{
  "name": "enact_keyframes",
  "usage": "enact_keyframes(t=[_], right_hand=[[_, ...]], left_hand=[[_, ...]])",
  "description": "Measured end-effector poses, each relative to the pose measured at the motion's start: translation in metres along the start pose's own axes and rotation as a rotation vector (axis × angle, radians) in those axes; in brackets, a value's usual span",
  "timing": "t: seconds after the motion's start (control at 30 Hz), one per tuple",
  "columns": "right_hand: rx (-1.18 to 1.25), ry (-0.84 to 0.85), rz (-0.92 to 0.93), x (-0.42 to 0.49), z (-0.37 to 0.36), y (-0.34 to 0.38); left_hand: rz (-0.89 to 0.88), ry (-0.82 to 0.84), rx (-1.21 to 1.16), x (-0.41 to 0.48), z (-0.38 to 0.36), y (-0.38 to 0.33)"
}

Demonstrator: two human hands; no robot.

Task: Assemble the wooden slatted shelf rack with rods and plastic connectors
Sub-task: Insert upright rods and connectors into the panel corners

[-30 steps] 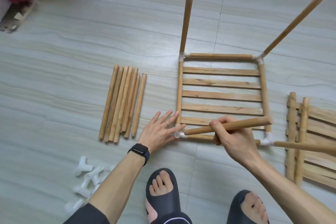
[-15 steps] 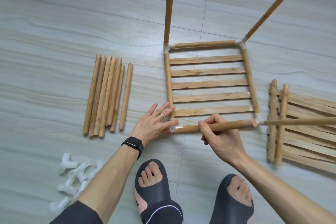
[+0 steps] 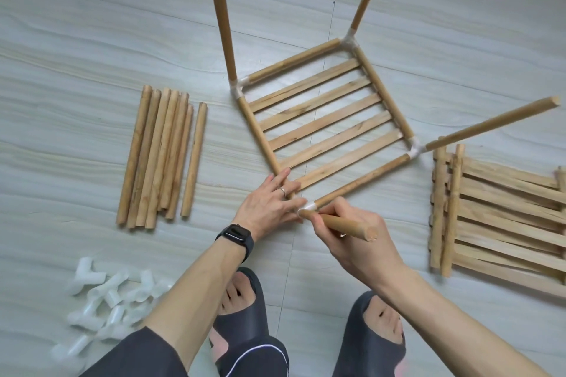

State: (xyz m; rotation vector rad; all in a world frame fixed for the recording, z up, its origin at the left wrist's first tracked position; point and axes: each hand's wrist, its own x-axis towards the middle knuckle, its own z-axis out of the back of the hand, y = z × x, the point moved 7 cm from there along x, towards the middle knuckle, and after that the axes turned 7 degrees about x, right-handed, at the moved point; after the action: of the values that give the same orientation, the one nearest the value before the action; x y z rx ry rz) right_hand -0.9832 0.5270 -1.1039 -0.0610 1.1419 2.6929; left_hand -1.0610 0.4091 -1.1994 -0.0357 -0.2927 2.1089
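Observation:
A square slatted shelf frame (image 3: 327, 128) lies on the floor, with three upright rods rising from its white corner connectors. My left hand (image 3: 269, 205) presses flat on the frame's near corner, fingers straight beside the white connector (image 3: 306, 208). My right hand (image 3: 355, 239) grips a wooden rod (image 3: 349, 228) whose far end sits at that connector; the rod points toward me.
A row of several loose rods (image 3: 162, 156) lies left of the frame. A pile of white plastic connectors (image 3: 104, 300) sits at the lower left. Stacked slatted panels (image 3: 496, 217) lie at the right. My sandalled feet (image 3: 245, 330) stand just below the hands.
The frame has turned on the floor, now lying diagonal. The rod in my right hand swung from lying along the near edge to pointing up toward me at the connector.

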Motion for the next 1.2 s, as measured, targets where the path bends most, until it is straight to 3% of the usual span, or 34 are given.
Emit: enact_keyframes(t=[0.2, 0.43, 0.57, 0.63, 0.73, 0.87, 1.0, 1.2], right_hand=[[-0.114, 0.115, 0.042, 0.011, -0.016, 0.006], [-0.085, 0.158, 0.024, 0.0, -0.017, -0.008], [-0.087, 0.34, -0.036, -0.004, -0.023, -0.041], [-0.122, 0.306, -0.1, 0.0, -0.016, -0.067], [-0.392, 0.273, -0.169, 0.015, -0.007, -0.105], [-0.617, 0.346, -0.139, 0.031, -0.013, -0.121], [-0.598, 0.193, -0.028, 0.043, -0.021, -0.096], [-0.609, 0.252, -0.042, 0.036, -0.05, -0.074]], left_hand=[[-0.067, -0.081, 0.132, 0.0, 0.002, -0.005], [-0.027, -0.074, 0.086, -0.004, -0.003, -0.006], [0.056, 0.012, 0.001, -0.003, -0.006, -0.002], [0.09, 0.169, -0.025, -0.003, -0.014, 0.001], [0.131, 0.433, 0.046, -0.009, -0.026, 0.013], [0.111, 0.495, 0.117, -0.019, -0.019, 0.034], [0.353, 0.396, -0.053, -0.036, -0.003, 0.057], [0.821, 0.207, -0.388, -0.059, 0.003, 0.083]])
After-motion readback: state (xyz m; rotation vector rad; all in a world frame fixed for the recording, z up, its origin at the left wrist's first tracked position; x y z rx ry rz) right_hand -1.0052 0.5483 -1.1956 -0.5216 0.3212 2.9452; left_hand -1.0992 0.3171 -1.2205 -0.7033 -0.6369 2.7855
